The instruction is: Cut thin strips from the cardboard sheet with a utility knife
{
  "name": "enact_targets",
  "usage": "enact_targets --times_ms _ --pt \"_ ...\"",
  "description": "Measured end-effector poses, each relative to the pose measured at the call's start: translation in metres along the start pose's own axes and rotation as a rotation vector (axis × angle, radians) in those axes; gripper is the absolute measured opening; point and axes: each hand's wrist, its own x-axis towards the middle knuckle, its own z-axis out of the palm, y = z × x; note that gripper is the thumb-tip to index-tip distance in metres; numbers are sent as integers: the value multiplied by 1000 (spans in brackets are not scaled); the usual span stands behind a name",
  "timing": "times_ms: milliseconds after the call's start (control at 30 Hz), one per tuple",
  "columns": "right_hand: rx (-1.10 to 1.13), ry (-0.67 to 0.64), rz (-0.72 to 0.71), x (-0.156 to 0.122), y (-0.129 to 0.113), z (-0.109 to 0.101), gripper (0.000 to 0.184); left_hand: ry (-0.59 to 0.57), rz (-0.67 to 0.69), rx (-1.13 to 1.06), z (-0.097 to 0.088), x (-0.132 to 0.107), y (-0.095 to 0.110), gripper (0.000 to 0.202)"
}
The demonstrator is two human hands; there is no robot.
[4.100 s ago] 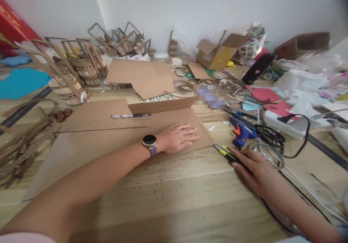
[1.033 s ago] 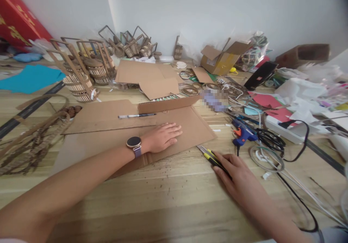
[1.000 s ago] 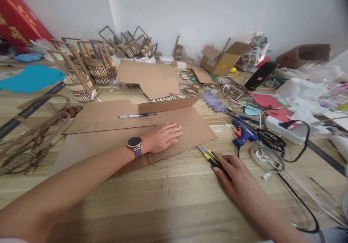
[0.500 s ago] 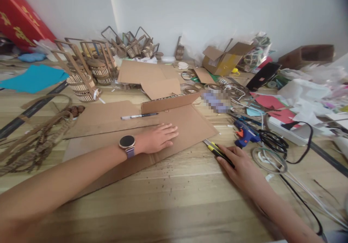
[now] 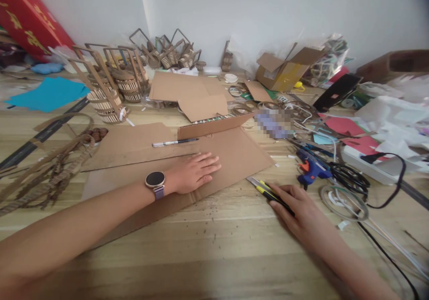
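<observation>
My left hand [image 5: 191, 173] lies flat, fingers stretched out, on a large brown cardboard sheet [image 5: 234, 157] spread over the wooden floor. A dark smartwatch sits on that wrist. My right hand [image 5: 295, 208] rests just off the sheet's right corner, its fingers pressed on a yellow-and-black utility knife [image 5: 264, 189] that lies on the floor, blade end pointing up-left toward the cardboard edge.
A pen [image 5: 174, 142] lies on a second cardboard sheet [image 5: 134, 141]. A blue glue gun [image 5: 310, 168], black scissors [image 5: 350, 179] and cables sit to the right. Woven cardboard baskets [image 5: 110, 90] stand at the back left, an open box [image 5: 284, 69] at the back.
My left hand slid a little leftward along the cardboard sheet. My right hand stayed on the utility knife by the sheet's corner. The view shifted slightly to the left.
</observation>
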Motion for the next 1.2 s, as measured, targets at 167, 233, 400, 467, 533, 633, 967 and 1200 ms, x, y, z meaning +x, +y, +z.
enact_targets --times_ms 167,233,400,467,533,633,967,1200 --pt "-6 -3 3 4 -9 3 42 26 -6 2 0 0 0 54" --pt "-9 6 -4 0 -14 5 43 30 -5 3 0 -1 0 54" --pt "-9 6 -2 -4 -15 6 45 27 -20 4 1 4 3 54" --pt "-8 8 15 1 -10 6 44 23 -32 2 2 8 6 55" --pt "-4 25 29 7 -3 6 43 29 -46 -1 2 14 9 55" --pt "-6 48 26 13 2 7 44 45 -64 -4 2 21 13 54" --pt "2 -15 -26 5 -9 2 42 74 -58 11 5 22 14 53" --pt "-20 26 -69 0 -22 9 41 46 -71 -1 1 21 15 53"
